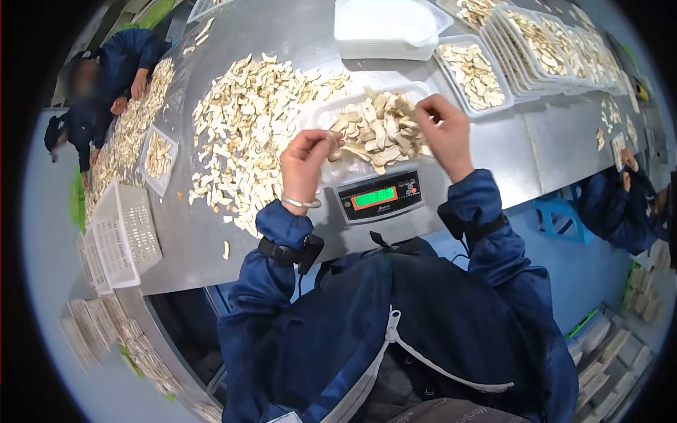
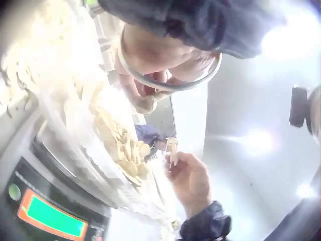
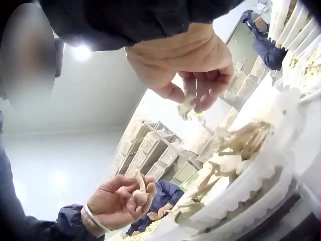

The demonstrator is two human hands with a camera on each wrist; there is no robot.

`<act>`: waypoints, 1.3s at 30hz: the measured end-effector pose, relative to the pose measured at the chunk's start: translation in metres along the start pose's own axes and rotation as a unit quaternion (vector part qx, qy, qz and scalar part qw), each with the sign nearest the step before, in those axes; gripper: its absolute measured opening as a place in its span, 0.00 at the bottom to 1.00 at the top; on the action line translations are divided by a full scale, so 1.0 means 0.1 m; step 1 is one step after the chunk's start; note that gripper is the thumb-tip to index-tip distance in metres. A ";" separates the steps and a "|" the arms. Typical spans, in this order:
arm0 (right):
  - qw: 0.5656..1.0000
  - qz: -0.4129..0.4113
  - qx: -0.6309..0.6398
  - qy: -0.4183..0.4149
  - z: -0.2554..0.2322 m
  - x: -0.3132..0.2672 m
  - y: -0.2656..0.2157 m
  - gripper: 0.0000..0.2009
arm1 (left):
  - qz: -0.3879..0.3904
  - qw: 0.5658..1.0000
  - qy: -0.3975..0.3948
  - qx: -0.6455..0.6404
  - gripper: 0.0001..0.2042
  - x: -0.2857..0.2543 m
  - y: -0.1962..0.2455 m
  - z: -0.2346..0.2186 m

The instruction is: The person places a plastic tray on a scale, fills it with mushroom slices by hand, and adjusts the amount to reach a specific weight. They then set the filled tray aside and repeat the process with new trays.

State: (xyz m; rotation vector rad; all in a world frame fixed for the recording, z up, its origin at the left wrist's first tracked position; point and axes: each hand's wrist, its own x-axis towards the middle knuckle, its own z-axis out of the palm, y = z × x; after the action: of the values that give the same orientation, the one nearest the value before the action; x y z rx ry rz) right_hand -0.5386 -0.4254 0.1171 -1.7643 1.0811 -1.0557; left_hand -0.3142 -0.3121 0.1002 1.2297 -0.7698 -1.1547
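Observation:
A clear plastic tray (image 1: 321, 113) heaped with pale mushroom slices (image 1: 384, 130) sits on a digital scale (image 1: 381, 199) with a lit green display. Over the tray's left side, my left hand (image 1: 303, 166) pinches a mushroom slice (image 3: 141, 190) between thumb and fingers; a metal bangle circles that wrist. At the tray's right side, my right hand (image 1: 448, 134) holds another slice (image 3: 185, 109) in its fingertips, above the heap. Both slices are raised over the tray in the wrist views.
A broad pile of slices (image 1: 247, 134) covers the metal table left of the scale. Stacked empty trays (image 1: 384, 28) stand behind, and filled trays (image 1: 472, 74) at the back right. A white basket (image 1: 127, 233) is at the left edge. Other people work at both sides.

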 end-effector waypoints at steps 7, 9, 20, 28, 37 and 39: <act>0.989 -0.088 0.006 -0.119 0.21 0.00 -0.66 0.10 | -0.149 0.935 -0.110 -0.302 0.26 -0.12 0.13 0.20; 0.993 -0.110 -0.022 -0.048 0.14 0.00 -0.60 0.11 | -0.155 0.925 -0.107 -0.330 0.22 -0.11 -0.03 -0.02; 0.986 0.116 -0.114 0.035 -0.89 -0.35 0.42 0.09 | 0.149 0.870 0.293 0.368 0.19 -0.27 0.13 -1.26; 0.984 0.022 -0.175 0.011 -0.75 -0.36 0.41 0.06 | 0.233 0.899 0.042 0.368 0.13 -0.12 0.10 -0.20; 0.947 -0.146 -0.283 -0.042 -0.11 0.00 0.24 0.20 | 0.343 0.710 -0.163 0.593 0.17 0.31 -0.03 0.53; 0.944 -0.140 -0.296 -0.046 -0.03 0.06 0.28 0.19 | 0.346 0.706 -0.160 0.597 0.16 0.31 -0.04 0.54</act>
State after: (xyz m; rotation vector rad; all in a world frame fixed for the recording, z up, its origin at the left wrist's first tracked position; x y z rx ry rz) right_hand -0.5467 -0.4408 0.0940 -2.4805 1.1914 -0.8440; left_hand -0.3561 -0.3581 0.1042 1.4841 -2.2377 -0.0854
